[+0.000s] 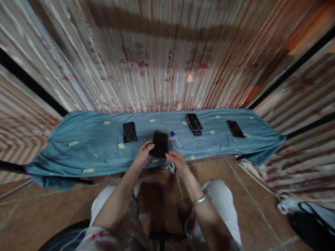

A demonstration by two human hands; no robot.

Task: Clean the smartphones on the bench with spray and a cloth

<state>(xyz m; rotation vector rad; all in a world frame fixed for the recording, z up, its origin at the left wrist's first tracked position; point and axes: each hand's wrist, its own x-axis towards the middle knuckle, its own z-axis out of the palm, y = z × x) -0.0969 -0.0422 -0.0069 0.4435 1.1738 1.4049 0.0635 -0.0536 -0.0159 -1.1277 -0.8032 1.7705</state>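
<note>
Between my two hands a black smartphone point(159, 144) is held up over the front part of the bench, its dark face toward me. My left hand point(143, 153) grips its left edge with the thumb on the front. At the lower right corner, my right hand point(176, 161) pinches the phone, and a crumpled pale cloth point(171, 167) hangs below those fingers. Just right of the phone lies a clear bottle with a blue nozzle point(176, 138). Another dark phone point(129, 132) rests on the bench to the left.
A blue-green cloth point(86, 139) with yellow motifs covers the bench. Toward the right are stacked phones point(194, 122) and a single phone point(235, 129). Striped curtains point(162, 62) hang behind and at both sides, along black poles point(28, 80). A dark bag point(311, 223) sits on the floor.
</note>
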